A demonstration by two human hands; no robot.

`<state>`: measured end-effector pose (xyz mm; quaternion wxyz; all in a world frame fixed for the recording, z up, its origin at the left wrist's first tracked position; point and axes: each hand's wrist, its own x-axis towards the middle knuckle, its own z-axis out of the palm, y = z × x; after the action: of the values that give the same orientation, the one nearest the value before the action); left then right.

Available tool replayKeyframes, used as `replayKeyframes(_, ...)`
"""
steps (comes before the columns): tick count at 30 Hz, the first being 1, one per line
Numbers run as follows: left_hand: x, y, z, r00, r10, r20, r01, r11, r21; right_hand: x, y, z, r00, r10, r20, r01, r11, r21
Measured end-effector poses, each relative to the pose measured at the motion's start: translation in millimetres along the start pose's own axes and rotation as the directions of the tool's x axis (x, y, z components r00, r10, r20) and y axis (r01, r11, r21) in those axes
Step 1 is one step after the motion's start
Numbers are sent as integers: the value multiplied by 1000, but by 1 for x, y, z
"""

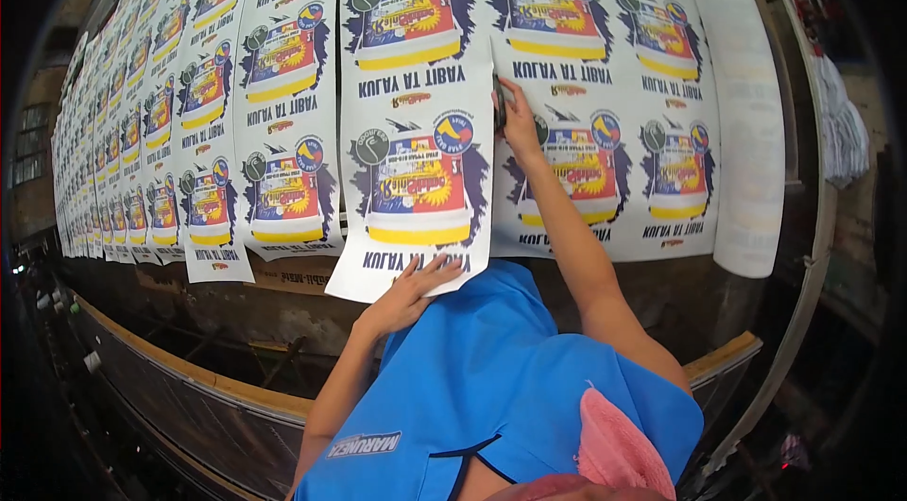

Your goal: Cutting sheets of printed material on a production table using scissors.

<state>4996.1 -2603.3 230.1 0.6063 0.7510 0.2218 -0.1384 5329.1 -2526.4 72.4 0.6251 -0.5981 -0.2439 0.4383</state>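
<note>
A large white printed sheet (586, 85), with repeated red, blue and yellow designs, lies across the surface before me. One strip (416, 85) of it is parted along its right side, and its near end hangs over the edge toward me. My left hand (413, 295) rests on that near end, fingers spread on the print. Further up, my right hand (517, 123) is closed around a dark-handled cutter (500, 104) at the parting line; its blade is mostly hidden, so the exact kind is unclear.
Several more printed strips (203, 114) lie side by side on the left, their ends hanging unevenly. To the right the sheet curves into a roll (746, 123). A wooden rail (189, 364) runs below on the left, and a light metal pole (803, 312) stands on the right.
</note>
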Motion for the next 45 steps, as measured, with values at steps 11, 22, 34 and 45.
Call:
replayKeyframes(11, -3, 9, -18, 967, -235, -99, 180, 903, -389, 315, -10, 7, 910, -413, 37, 374, 778, -504)
replayKeyframes(22, -5, 17, 2, 867, -418, -270, 225, 814, -535, 476, -52, 23, 991, -100, 83, 117, 966, -229)
replayKeyframes(34, -10, 25, 36, 829, -325, -455, 171, 922, -346, 151, -115, -187, 914, -385, 127, 405, 880, -248)
replayKeyframes(45, 137, 118, 129, 917, 247, -314, -177, 956, 235, -72, -262, -516, 441, -872, -213, -15, 231, -973)
